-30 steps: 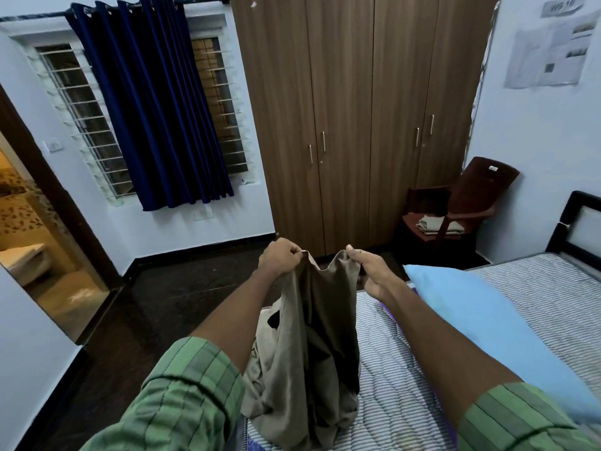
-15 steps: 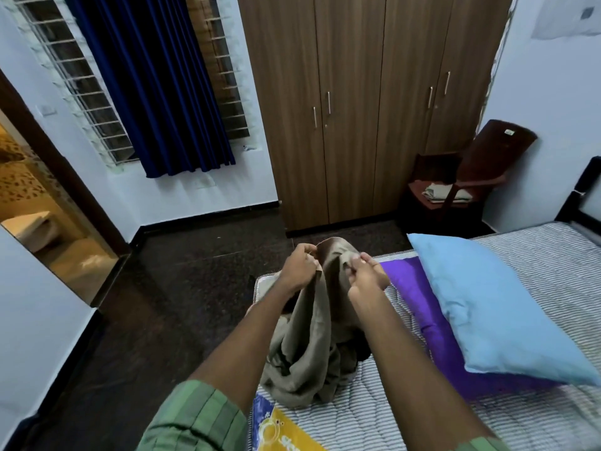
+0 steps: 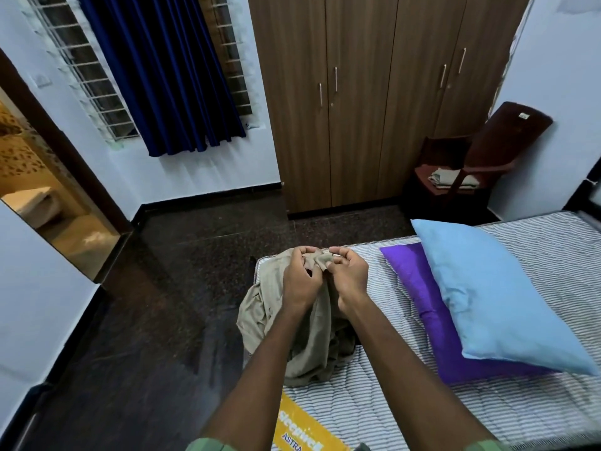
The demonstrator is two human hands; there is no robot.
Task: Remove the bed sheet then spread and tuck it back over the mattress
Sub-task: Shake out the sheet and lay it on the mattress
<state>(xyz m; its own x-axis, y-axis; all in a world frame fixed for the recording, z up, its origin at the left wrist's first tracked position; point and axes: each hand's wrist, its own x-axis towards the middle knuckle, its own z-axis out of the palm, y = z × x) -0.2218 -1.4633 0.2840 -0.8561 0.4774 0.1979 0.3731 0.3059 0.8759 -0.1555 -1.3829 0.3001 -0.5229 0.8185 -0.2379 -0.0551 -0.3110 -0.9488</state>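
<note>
Both hands, left hand (image 3: pixel 300 281) and right hand (image 3: pixel 349 281), fingers pinched tight on bunched beige bed sheet (image 3: pixel 312 336) edge; rest heaped on bare striped mattress (image 3: pixel 390 402) corner.

Hands (image 3: pixel 325 278) closer together, sheet (image 3: pixel 309 336) lowered onto mattress (image 3: pixel 406 402).

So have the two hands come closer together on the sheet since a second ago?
Yes. The left hand and right hand now nearly touch, bunching the sheet low over the mattress.

Wooden wardrobe (image 3: pixel 383 102), blue curtain (image 3: pixel 166 73), chair (image 3: pixel 478 161), dark floor (image 3: pixel 169 304).
</note>
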